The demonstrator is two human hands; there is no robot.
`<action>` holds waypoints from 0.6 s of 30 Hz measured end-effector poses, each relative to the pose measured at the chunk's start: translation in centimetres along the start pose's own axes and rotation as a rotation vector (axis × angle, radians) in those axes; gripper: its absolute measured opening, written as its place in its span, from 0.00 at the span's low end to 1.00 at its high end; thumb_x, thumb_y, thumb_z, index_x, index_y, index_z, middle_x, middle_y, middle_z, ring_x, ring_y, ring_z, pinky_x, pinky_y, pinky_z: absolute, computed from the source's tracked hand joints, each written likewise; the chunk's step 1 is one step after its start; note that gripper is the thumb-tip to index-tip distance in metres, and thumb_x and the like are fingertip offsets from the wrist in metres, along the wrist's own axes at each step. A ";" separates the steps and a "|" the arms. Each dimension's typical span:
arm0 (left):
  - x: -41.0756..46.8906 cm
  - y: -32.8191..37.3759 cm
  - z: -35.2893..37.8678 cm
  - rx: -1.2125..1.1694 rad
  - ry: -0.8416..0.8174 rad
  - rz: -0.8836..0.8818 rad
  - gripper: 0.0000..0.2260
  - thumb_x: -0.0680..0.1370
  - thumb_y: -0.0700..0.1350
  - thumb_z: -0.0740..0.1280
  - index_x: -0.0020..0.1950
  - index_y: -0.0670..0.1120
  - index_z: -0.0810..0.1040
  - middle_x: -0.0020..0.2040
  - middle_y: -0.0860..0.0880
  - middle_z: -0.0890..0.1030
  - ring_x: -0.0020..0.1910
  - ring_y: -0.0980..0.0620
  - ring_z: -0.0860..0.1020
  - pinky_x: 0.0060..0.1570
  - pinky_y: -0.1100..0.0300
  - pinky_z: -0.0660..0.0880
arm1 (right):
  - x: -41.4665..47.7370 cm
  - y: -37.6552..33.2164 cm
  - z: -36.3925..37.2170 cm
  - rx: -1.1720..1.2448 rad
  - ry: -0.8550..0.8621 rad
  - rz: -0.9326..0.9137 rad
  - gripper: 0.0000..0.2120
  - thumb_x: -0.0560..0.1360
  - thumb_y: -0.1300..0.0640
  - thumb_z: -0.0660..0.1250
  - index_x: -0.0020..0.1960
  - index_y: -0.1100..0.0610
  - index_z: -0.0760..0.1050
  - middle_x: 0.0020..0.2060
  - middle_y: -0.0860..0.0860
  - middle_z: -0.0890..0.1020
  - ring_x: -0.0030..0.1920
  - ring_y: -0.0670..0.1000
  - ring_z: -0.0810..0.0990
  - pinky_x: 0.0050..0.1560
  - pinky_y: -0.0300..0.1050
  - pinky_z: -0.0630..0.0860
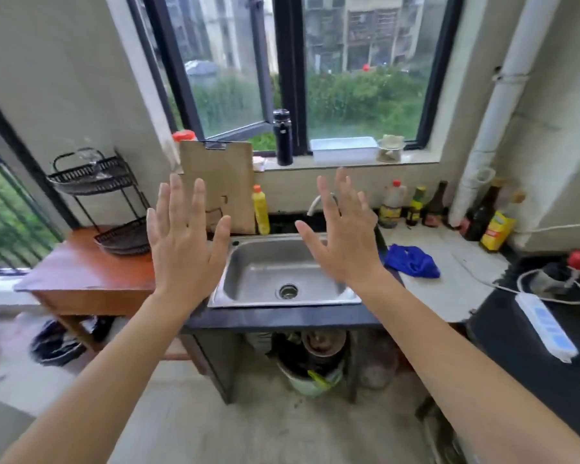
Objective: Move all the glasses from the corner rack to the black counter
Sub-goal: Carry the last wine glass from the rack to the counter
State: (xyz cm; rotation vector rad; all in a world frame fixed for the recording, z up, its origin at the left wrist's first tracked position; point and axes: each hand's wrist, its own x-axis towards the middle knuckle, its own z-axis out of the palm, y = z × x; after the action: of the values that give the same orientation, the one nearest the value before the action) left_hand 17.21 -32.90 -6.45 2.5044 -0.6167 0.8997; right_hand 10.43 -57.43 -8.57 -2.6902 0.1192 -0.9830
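**Empty hands up, glasses waiting on the rack**

Both held out ahead, palms forward and fingers spread wide: left hand (181, 242), right hand (345, 239). Nothing gripped in either. Raised over the sink (283, 298), apparently as a starting pose, well apart from anything to be moved.

Over at the far left, a black wire corner rack (94, 177) standing on a wooden table (81, 272), tucked against the wall. On its top tier, something clear and glinting, likely the glasses (89, 157); too blurred to count. Lower tier (124, 237) looks bare.

Off to the right, the black counter (516, 333), already carrying a white power strip (546, 326) and a coiled cord, so free room lies nearer the front edge.

Probably nothing moved yet. Next: a turn left and a reach to the top tier, taking one glass at a time for safety, since thin wire offers little steadying.
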 end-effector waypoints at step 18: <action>10.2 -36.9 5.1 0.269 -0.086 -0.452 0.33 0.81 0.63 0.48 0.82 0.48 0.50 0.83 0.43 0.48 0.81 0.45 0.46 0.78 0.41 0.50 | 22.8 -22.3 35.0 0.331 -0.258 -0.309 0.39 0.81 0.38 0.60 0.83 0.56 0.49 0.82 0.59 0.52 0.81 0.59 0.54 0.79 0.59 0.56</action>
State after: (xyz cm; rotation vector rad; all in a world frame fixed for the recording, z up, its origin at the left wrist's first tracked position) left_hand 46.25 -7.98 -11.45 2.7627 0.0617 0.7431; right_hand 50.03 -32.00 -13.80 -2.5354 -0.4796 -0.6505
